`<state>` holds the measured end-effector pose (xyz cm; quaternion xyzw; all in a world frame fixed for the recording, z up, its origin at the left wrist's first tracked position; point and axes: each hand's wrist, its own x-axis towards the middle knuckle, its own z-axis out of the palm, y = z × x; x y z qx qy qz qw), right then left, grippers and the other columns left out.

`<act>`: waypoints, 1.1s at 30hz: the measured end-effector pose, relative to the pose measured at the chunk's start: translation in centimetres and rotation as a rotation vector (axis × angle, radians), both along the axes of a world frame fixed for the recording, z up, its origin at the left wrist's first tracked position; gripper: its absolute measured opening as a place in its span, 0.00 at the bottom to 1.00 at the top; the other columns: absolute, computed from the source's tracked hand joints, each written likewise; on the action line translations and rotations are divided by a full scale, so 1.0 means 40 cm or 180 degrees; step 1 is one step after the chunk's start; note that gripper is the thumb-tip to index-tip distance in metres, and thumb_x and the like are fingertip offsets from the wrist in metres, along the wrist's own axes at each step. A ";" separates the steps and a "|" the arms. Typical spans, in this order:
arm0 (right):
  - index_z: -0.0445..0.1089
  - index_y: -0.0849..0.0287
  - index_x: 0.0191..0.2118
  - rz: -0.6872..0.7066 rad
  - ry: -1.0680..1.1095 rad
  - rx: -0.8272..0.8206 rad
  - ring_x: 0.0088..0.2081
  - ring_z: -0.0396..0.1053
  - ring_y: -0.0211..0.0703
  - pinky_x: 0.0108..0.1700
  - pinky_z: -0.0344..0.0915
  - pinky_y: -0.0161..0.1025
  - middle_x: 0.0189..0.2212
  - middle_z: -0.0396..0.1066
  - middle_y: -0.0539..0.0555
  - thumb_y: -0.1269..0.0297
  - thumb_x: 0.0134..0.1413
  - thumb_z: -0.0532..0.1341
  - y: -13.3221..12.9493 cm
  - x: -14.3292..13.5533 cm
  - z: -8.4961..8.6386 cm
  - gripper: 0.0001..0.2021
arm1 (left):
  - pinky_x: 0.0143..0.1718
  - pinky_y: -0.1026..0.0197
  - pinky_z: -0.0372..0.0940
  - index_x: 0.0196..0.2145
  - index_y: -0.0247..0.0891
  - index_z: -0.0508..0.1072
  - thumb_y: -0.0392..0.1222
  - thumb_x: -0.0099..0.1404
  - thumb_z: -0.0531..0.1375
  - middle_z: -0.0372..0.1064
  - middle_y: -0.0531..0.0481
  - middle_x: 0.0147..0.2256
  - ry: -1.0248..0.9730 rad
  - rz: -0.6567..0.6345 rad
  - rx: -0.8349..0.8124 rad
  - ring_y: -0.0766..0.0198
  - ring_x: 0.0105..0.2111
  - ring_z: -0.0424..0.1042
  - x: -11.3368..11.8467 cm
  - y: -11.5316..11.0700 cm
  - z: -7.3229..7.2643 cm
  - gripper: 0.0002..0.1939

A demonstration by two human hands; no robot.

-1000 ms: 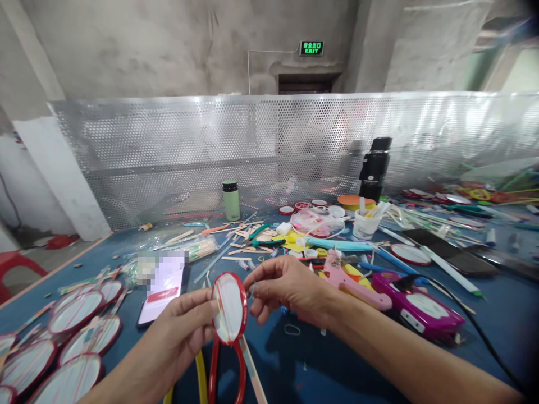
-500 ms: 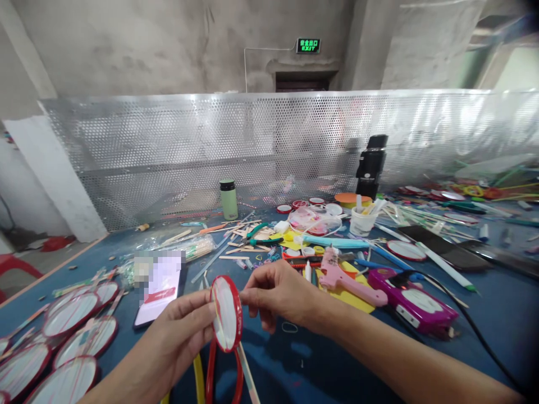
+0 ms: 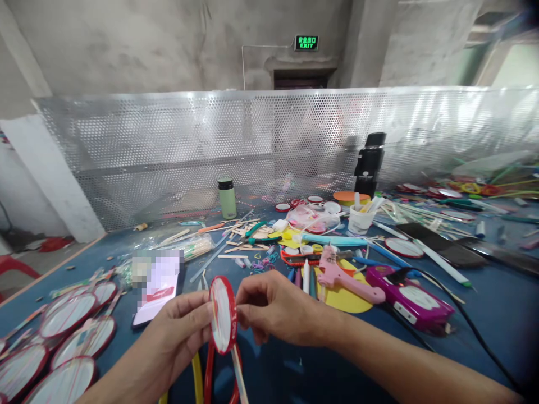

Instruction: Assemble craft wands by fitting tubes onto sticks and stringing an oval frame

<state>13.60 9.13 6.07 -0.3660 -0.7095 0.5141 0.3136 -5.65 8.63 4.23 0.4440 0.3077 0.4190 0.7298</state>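
Between thumb and fingers, my left hand (image 3: pixel 185 328) holds a round red-rimmed disc (image 3: pixel 223 315) upright, almost edge-on, with its whitish face towards the left. A thin stick (image 3: pixel 238 370) slants down from the disc's lower edge. My right hand (image 3: pixel 269 308) is at the disc's right side, thumb and index finger bent together against its rim; whatever may be between those fingertips is hidden. Below the disc are red handles (image 3: pixel 209 373) and a yellow handle (image 3: pixel 197 376) of tools, partly covered by the left hand and disc.
More red-rimmed discs (image 3: pixel 69 315) lie at the left beside a phone (image 3: pixel 158 292). A pink glue gun (image 3: pixel 349 280), a purple device (image 3: pixel 410 300) with a black cable, and a white cup (image 3: pixel 361 220) are at the right. A green bottle (image 3: pixel 228 201) stands behind.
My right hand has shifted slightly left and down, closer against the disc's rim. The disc has turned a little more edge-on in my left hand. The whole view has shifted slightly.
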 end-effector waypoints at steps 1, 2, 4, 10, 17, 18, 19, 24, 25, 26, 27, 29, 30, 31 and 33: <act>0.66 0.62 0.26 0.0004 -0.0069 0.0067 0.17 0.63 0.28 0.18 0.58 0.24 0.17 0.64 0.44 0.66 0.53 0.62 -0.002 0.001 0.003 0.08 | 0.30 0.70 0.67 0.33 0.36 0.82 0.40 0.52 0.71 0.74 0.49 0.25 -0.0008 0.0005 -0.0031 0.69 0.26 0.72 0.001 -0.001 0.004 0.09; 0.66 0.62 0.26 0.0012 -0.0126 0.0090 0.17 0.63 0.28 0.18 0.58 0.23 0.18 0.64 0.44 0.68 0.52 0.61 -0.002 0.002 0.005 0.07 | 0.30 0.69 0.68 0.33 0.36 0.82 0.40 0.51 0.71 0.74 0.48 0.25 -0.0011 -0.0004 -0.0066 0.68 0.26 0.72 0.002 -0.004 0.009 0.10; 0.66 0.62 0.26 0.0047 -0.0191 0.0031 0.18 0.64 0.29 0.19 0.59 0.24 0.18 0.65 0.44 0.69 0.52 0.60 -0.003 0.004 0.007 0.06 | 0.30 0.69 0.68 0.33 0.35 0.82 0.41 0.50 0.72 0.75 0.48 0.26 0.0022 -0.0006 -0.0131 0.67 0.27 0.72 0.005 -0.010 0.017 0.12; 0.64 0.61 0.21 -0.0269 -0.0637 0.0671 0.19 0.59 0.29 0.20 0.53 0.26 0.15 0.61 0.43 0.73 0.45 0.59 -0.005 -0.005 0.002 0.06 | 0.32 0.68 0.66 0.31 0.35 0.82 0.41 0.51 0.71 0.75 0.47 0.25 0.0126 -0.0039 -0.0037 0.66 0.28 0.71 0.007 -0.021 0.009 0.10; 0.63 0.60 0.20 -0.0752 -0.0865 0.1059 0.22 0.55 0.30 0.22 0.49 0.28 0.16 0.57 0.43 0.71 0.46 0.58 -0.011 -0.021 0.001 0.07 | 0.33 0.68 0.64 0.32 0.36 0.81 0.42 0.53 0.70 0.71 0.50 0.24 0.0190 -0.0018 0.0049 0.67 0.27 0.68 0.009 -0.014 0.006 0.09; 0.63 0.60 0.20 -0.0812 -0.0856 0.1149 0.22 0.54 0.30 0.22 0.48 0.29 0.16 0.56 0.43 0.71 0.46 0.58 -0.008 -0.022 -0.002 0.08 | 0.33 0.68 0.64 0.31 0.35 0.80 0.43 0.53 0.70 0.71 0.50 0.24 0.0209 -0.0033 0.0070 0.67 0.27 0.67 0.009 -0.016 0.007 0.09; 0.63 0.60 0.20 -0.0880 -0.0841 0.1270 0.22 0.54 0.30 0.23 0.48 0.29 0.16 0.56 0.43 0.71 0.46 0.57 -0.003 -0.022 -0.005 0.08 | 0.32 0.68 0.63 0.30 0.35 0.80 0.43 0.54 0.70 0.70 0.50 0.24 0.0225 -0.0066 0.0098 0.68 0.27 0.66 0.010 -0.018 0.009 0.09; 0.65 0.61 0.21 -0.1188 -0.0898 0.1780 0.22 0.55 0.30 0.24 0.49 0.30 0.17 0.58 0.44 0.73 0.44 0.57 0.027 -0.018 -0.023 0.06 | 0.26 0.69 0.58 0.26 0.32 0.76 0.50 0.51 0.70 0.63 0.52 0.25 0.0157 -0.0413 0.0270 0.70 0.23 0.62 0.012 -0.034 0.011 0.16; 0.65 0.61 0.21 -0.1210 -0.0909 0.1802 0.22 0.56 0.30 0.25 0.49 0.30 0.17 0.59 0.44 0.73 0.44 0.57 0.033 -0.017 -0.025 0.06 | 0.26 0.69 0.57 0.25 0.32 0.76 0.51 0.50 0.70 0.62 0.52 0.25 0.0120 -0.0467 0.0298 0.70 0.23 0.62 0.013 -0.035 0.010 0.17; 0.66 0.61 0.22 -0.1214 -0.0902 0.1801 0.22 0.57 0.30 0.25 0.50 0.30 0.17 0.61 0.44 0.73 0.44 0.57 0.037 -0.016 -0.027 0.05 | 0.26 0.69 0.57 0.25 0.32 0.76 0.51 0.50 0.70 0.61 0.53 0.25 0.0099 -0.0511 0.0315 0.71 0.23 0.61 0.013 -0.035 0.008 0.17; 0.68 0.61 0.23 -0.1198 -0.0886 0.1765 0.22 0.58 0.31 0.25 0.52 0.29 0.18 0.62 0.45 0.73 0.45 0.57 0.042 -0.016 -0.029 0.05 | 0.25 0.69 0.56 0.25 0.33 0.75 0.52 0.50 0.70 0.60 0.53 0.24 0.0085 -0.0547 0.0331 0.71 0.23 0.61 0.013 -0.034 0.006 0.18; 0.70 0.61 0.25 -0.1131 -0.0844 0.1560 0.22 0.61 0.31 0.25 0.54 0.29 0.18 0.65 0.46 0.72 0.46 0.57 0.051 -0.014 -0.031 0.06 | 0.25 0.69 0.55 0.25 0.33 0.75 0.52 0.52 0.69 0.60 0.53 0.24 0.0094 -0.0583 0.0407 0.71 0.22 0.60 0.013 -0.030 0.001 0.17; 0.71 0.61 0.26 -0.1092 -0.0798 0.1383 0.21 0.62 0.32 0.25 0.55 0.29 0.17 0.65 0.46 0.72 0.46 0.56 0.056 -0.014 -0.031 0.06 | 0.25 0.69 0.55 0.25 0.33 0.75 0.51 0.53 0.69 0.60 0.53 0.25 0.0112 -0.0592 0.0468 0.71 0.22 0.60 0.012 -0.028 -0.002 0.17; 0.71 0.61 0.27 -0.1052 -0.0701 0.1131 0.20 0.63 0.32 0.23 0.55 0.29 0.17 0.65 0.46 0.71 0.46 0.56 0.060 -0.013 -0.030 0.07 | 0.25 0.68 0.54 0.25 0.33 0.75 0.51 0.53 0.68 0.60 0.52 0.25 0.0129 -0.0591 0.0526 0.71 0.22 0.61 0.011 -0.026 -0.004 0.16; 0.70 0.61 0.26 -0.0967 -0.0293 0.0439 0.18 0.63 0.33 0.21 0.55 0.30 0.19 0.67 0.47 0.69 0.46 0.55 0.066 -0.011 -0.026 0.07 | 0.24 0.68 0.54 0.24 0.32 0.75 0.48 0.54 0.68 0.61 0.52 0.25 0.0157 -0.0569 0.0594 0.70 0.22 0.61 0.008 -0.022 -0.006 0.14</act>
